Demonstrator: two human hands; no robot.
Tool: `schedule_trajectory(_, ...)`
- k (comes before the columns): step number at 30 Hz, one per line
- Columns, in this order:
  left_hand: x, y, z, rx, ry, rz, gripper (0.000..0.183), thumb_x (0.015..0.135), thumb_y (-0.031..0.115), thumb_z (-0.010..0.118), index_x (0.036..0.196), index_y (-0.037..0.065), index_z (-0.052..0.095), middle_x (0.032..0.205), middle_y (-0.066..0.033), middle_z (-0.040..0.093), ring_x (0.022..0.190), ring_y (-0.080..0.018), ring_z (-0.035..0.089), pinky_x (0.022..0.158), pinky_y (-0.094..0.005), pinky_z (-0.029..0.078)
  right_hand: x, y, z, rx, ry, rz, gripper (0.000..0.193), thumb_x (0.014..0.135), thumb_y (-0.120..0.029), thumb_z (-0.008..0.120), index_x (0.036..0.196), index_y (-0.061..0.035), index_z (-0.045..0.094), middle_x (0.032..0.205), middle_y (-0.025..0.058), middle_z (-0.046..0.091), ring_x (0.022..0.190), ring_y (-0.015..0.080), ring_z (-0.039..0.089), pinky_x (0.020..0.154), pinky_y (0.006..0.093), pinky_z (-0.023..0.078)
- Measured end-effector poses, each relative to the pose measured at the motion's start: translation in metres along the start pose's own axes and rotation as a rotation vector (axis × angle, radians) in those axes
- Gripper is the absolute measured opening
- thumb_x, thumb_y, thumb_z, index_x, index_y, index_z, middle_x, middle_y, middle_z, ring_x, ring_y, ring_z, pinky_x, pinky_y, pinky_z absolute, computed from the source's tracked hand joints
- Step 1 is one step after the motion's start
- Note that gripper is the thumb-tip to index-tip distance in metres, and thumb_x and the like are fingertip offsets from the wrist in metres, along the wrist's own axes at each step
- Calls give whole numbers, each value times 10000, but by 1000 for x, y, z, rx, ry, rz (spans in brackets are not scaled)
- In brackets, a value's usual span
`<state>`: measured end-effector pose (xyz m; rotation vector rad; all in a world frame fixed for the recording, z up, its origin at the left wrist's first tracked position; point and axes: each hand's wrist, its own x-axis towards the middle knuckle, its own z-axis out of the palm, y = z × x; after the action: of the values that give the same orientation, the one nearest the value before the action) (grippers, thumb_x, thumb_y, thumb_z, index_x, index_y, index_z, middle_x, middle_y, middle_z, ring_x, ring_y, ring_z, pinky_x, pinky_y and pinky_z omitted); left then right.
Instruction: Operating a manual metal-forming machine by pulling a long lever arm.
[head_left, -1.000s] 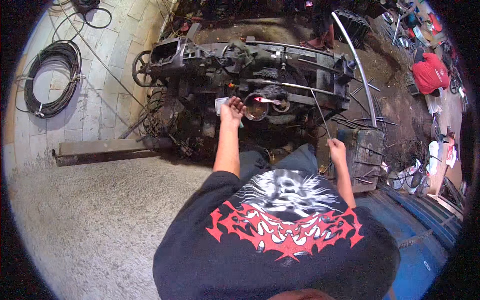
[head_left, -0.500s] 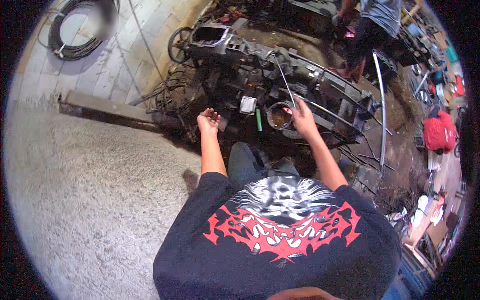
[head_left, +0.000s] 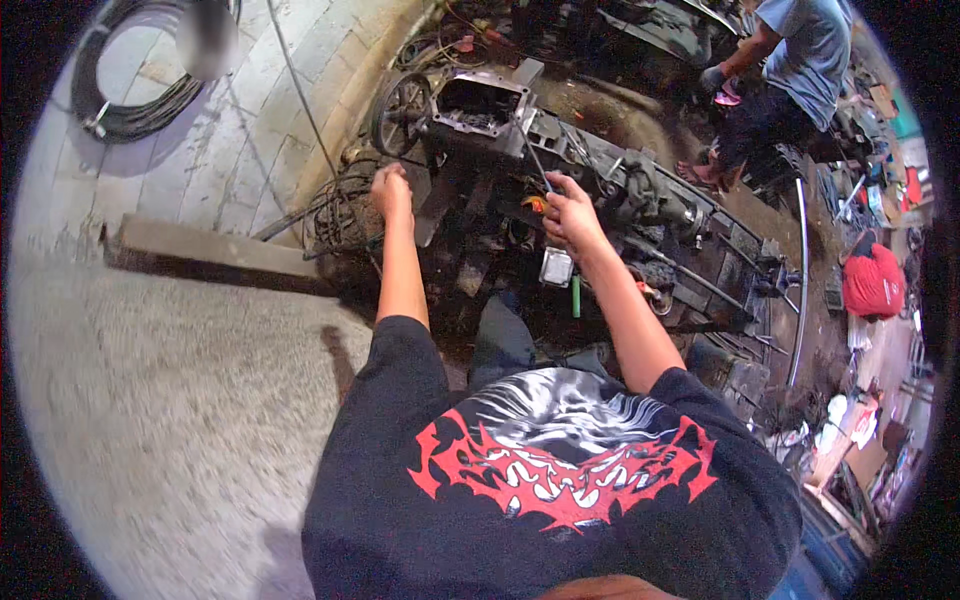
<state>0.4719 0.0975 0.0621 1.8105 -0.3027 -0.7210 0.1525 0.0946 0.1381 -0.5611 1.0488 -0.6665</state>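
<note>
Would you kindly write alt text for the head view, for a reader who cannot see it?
A person in a black printed shirt leans over a greasy machine assembly; the right hand grips a thin metal rod, the left hand rests fisted by a pulley wheel. Another person crouches beyond.

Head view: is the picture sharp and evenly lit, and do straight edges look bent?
In the head view the grey concrete floor looks soft and smeared, while the right hand on the thin metal rod is fairly sharp; the dark greasy engine block lies in shadow; the long concrete beam bows toward the black round rim.
</note>
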Motion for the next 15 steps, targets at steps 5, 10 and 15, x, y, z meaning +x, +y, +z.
schedule_trajectory(5,99,70,41,575,120,469,327,870,230,592,1127,39,658,1106,-205,672,1069,-413,620,931,-501,481,35,-13,75,190,190,-46,426,983,-62,441,1402,-134,417,642,-10,371,420,88,305,358,250,242)
schedule_trajectory(10,145,112,76,972,-35,444,356,876,238,616,1120,-19,656,1085,-256,672,1070,-422,640,933,-506,513,55,-12,127,98,394,-52,430,977,-59,433,1401,-122,394,685,18,423,430,102,331,358,271,251)
schedule_trajectory(15,164,97,65,1092,-210,554,296,850,143,669,1092,-27,643,1065,-271,667,983,-429,666,833,-486,560,68,-10,137,100,393,-39,445,976,-63,436,1411,-133,375,669,15,403,427,102,331,355,274,251)
